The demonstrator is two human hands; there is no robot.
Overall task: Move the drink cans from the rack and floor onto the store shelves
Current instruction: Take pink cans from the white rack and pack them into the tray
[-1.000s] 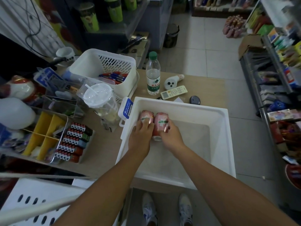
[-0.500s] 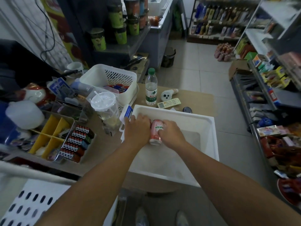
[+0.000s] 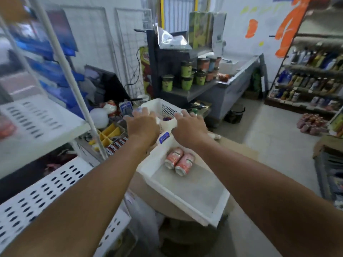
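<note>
Two pink drink cans point(image 3: 179, 161) lie side by side on the floor of a white plastic bin point(image 3: 194, 193) that rests on the brown counter. My left hand point(image 3: 143, 125) and my right hand point(image 3: 189, 127) hover above the bin's far end, both with fingers spread and holding nothing. Neither hand touches the cans. White perforated rack shelves point(image 3: 42, 188) stand at the left. A shrink-wrapped pack of pink cans point(image 3: 311, 123) sits on the floor at the far right.
A white basket point(image 3: 163, 108), yellow organiser point(image 3: 109, 132) and lighter display point(image 3: 117, 145) crowd the counter behind my hands. A dark stand with green cups point(image 3: 185, 78) and a freezer point(image 3: 237, 78) lie ahead. Stocked store shelves point(image 3: 311, 80) line the right wall beyond an open tiled aisle.
Both hands have let go of the two cans, which now lie in the bin, and have lifted away. My view has swung up and to the left.
</note>
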